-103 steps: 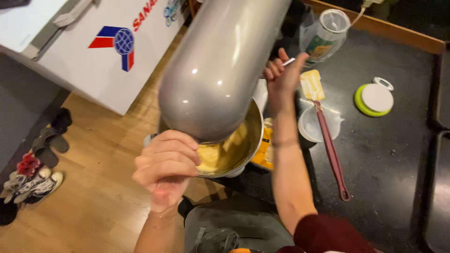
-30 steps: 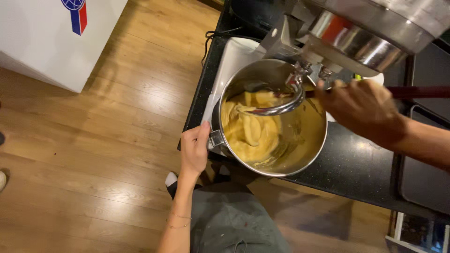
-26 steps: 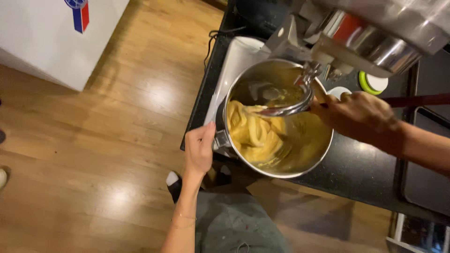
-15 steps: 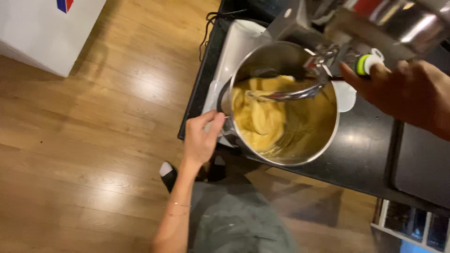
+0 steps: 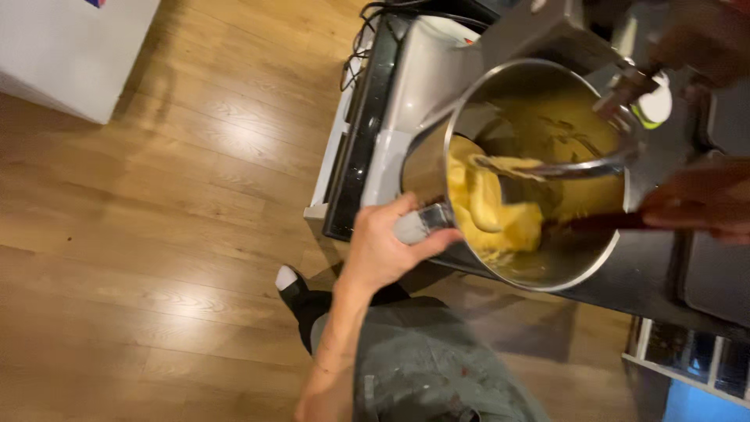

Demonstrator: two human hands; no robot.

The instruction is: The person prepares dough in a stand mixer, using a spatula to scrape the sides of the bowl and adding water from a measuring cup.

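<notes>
The left hand (image 5: pixel 387 250) curls around the handle (image 5: pixel 422 225) on the near side of the steel bowl (image 5: pixel 539 266), fingers wrapped over it, the forearm reaching up from the lower edge of the view. The right hand (image 5: pixel 699 205) comes in from the right, blurred, fingers closed around a dark red spatula (image 5: pixel 601 223) whose end dips into the yellow batter (image 5: pixel 488 207). The bowl sits under the mixer, on the dark counter (image 5: pixel 664 289), with the beater (image 5: pixel 562 166) hanging above the batter.
</notes>
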